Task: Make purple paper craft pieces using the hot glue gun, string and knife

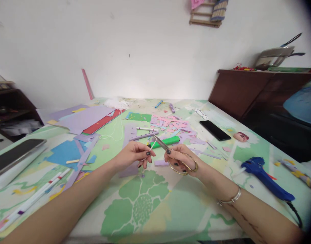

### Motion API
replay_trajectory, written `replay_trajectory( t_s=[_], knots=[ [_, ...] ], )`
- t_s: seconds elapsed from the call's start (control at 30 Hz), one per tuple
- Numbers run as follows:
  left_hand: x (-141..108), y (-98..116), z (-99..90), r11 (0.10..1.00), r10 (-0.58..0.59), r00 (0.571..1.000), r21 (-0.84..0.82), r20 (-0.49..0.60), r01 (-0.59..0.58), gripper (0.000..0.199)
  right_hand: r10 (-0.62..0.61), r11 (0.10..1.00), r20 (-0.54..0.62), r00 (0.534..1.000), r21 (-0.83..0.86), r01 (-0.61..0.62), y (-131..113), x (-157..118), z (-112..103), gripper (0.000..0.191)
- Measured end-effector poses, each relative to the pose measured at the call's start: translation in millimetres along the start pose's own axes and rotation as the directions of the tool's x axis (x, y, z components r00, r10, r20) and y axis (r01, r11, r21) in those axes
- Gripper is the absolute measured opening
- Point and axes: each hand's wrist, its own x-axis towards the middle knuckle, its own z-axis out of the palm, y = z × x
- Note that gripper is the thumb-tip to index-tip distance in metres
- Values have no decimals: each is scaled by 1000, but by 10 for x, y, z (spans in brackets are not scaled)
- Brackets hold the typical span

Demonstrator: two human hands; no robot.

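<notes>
Scissors (162,142): gripped by the loop handles in the curled right hand (183,157), above the counter (175,217), pointing forward and toward the left hand (133,154). Thin pale strip (152,146): pinched between thumb and fingers of the nearly closed left hand, near the blade tips; contact not determinable. Just beyond the blades: green tool (172,140), lying flat.

Mid-frame are two hands (135,153) (180,158), one pair of scissors (161,142); right, one glue gun (266,178); left and right, two dark-screened devices (16,154) (215,130).
</notes>
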Motion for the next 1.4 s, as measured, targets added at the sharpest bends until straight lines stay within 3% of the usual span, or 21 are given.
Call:
replay_trajectory(
  t_s=[1.4],
  knots=[
    [8,-37,-27,1000,17,1000,11,-18,-17,23,-39,999,21,999,-3,39,31,11,-11,35]
  ],
)
